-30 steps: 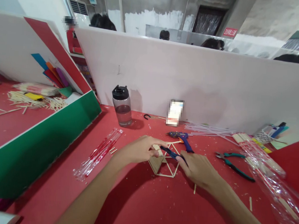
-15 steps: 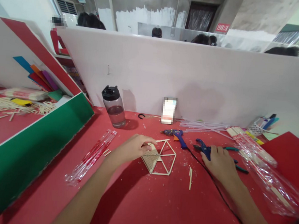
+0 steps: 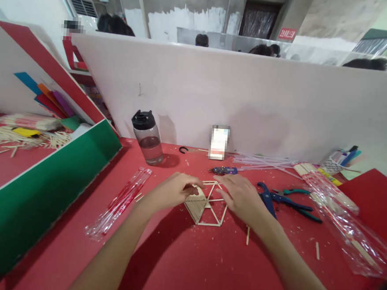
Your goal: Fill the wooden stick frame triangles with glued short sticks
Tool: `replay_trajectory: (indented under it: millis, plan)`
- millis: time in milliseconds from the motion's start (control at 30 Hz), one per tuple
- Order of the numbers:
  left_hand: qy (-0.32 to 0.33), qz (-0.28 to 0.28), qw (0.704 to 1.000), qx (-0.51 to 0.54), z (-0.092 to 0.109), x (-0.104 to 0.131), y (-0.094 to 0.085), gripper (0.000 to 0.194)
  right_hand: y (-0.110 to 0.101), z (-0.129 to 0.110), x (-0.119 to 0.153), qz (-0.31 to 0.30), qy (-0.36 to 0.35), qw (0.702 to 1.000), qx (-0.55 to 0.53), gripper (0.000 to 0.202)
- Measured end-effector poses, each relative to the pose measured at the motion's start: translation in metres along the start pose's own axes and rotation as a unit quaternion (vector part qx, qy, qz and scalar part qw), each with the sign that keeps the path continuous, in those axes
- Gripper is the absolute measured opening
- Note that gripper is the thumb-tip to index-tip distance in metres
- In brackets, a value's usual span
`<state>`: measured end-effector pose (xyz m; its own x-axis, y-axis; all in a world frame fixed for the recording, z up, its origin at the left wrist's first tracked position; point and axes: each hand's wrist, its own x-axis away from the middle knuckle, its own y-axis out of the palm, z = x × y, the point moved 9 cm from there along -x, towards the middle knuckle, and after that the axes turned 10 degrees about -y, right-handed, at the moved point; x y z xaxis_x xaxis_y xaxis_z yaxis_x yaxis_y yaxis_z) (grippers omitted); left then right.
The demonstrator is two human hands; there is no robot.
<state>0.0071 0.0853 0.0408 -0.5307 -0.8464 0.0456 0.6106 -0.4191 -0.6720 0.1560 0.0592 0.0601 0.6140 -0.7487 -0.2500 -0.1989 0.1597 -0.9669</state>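
Note:
A six-sided frame of thin wooden sticks [image 3: 212,224] lies on the red table, its left part covered by sticks laid side by side. My left hand [image 3: 173,190] is at the upper left edge of the frame, fingers curled together over it; what they pinch is too small to make out. Over the upper right side of the frame reaches my right hand [image 3: 239,197], its fingers spread and nothing seen in them. Blue-handled pliers [image 3: 267,199] rest to the right of it, beside green-handled pliers [image 3: 298,192]. Behind my right hand, a glue gun [image 3: 225,170] is partly hidden.
A water bottle [image 3: 149,137] and a lit phone [image 3: 218,142] stand near the white partition [image 3: 191,87]. Plastic-wrapped sticks [image 3: 336,194] lie at right, clear red packaging [image 3: 119,204] at left. A green board [image 3: 50,197] borders the left side.
My right hand has left the blue-handled pliers and moved left to the stick frame. The pliers now sit turned, and a short stick lies below them. My left hand is nearly unmoved.

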Motion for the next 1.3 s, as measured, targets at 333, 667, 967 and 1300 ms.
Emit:
replay_trajectory:
  millis: [333,667,967,1300]
  plan:
    - [-0.035,0.007,0.998,0.049,0.000,0.002,-0.001,0.030,0.013,0.012,0.028,-0.087,0.086,0.993,-0.005,0.025]
    - [-0.032,-0.010,0.999,-0.038,0.005,-0.006,0.020,0.014,0.039,0.038,0.073,-0.166,0.216,0.962,0.019,0.016]
    - [-0.046,-0.029,0.998,0.040,-0.004,-0.009,0.038,0.008,0.024,-0.003,0.027,-0.016,0.087,0.988,-0.126,0.014]
    - [-0.050,-0.022,0.998,0.039,-0.005,-0.012,0.045,0.014,0.037,-0.014,0.010,-0.003,0.041,0.986,-0.159,0.015]
